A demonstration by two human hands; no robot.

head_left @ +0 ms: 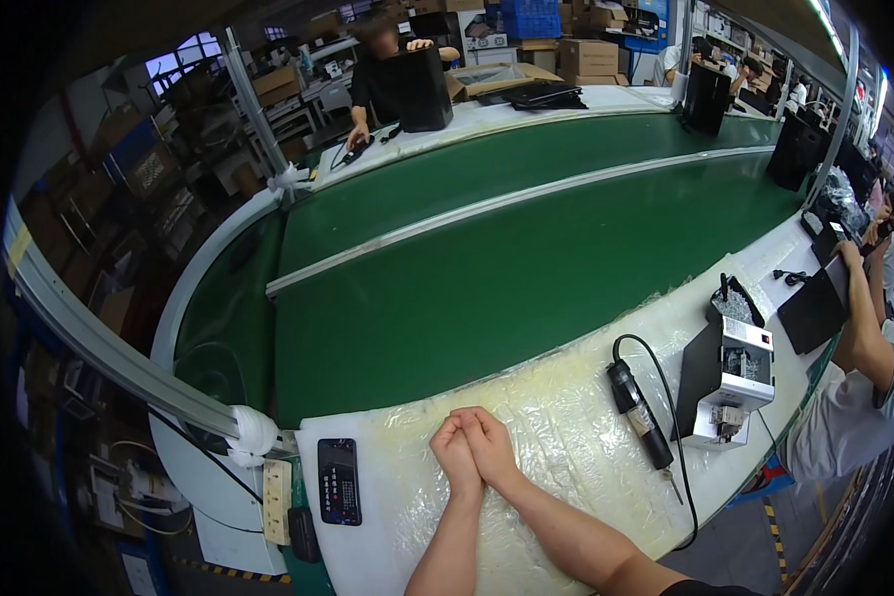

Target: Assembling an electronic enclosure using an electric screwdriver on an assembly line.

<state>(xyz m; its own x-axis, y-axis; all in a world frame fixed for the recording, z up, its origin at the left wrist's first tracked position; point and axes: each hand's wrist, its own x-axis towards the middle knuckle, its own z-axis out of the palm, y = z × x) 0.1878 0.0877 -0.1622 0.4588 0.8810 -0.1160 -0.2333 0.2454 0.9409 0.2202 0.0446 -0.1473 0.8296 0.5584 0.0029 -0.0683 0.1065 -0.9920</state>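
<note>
My left hand (454,459) and my right hand (490,449) rest together on the plastic-wrapped worktop (556,437), pressed side by side with their fingers curled closed. No object shows in either of them. To their left a dark smartphone (340,482) lies with its screen lit. On the right an electric screwdriver (640,412) lies on its side, its black cord looping around it. Beside the screwdriver stands a white and black screw feeder (730,382). Just behind the feeder, a black tray (735,300) holds many small clear or silvery pieces.
Beyond the worktop runs a green conveyor belt (447,288) with a metal divider rail (507,204). A power strip (276,502) sits by the left post. Across the belt a person handles a tall black case (425,89). Another person's arm (864,318) works at far right.
</note>
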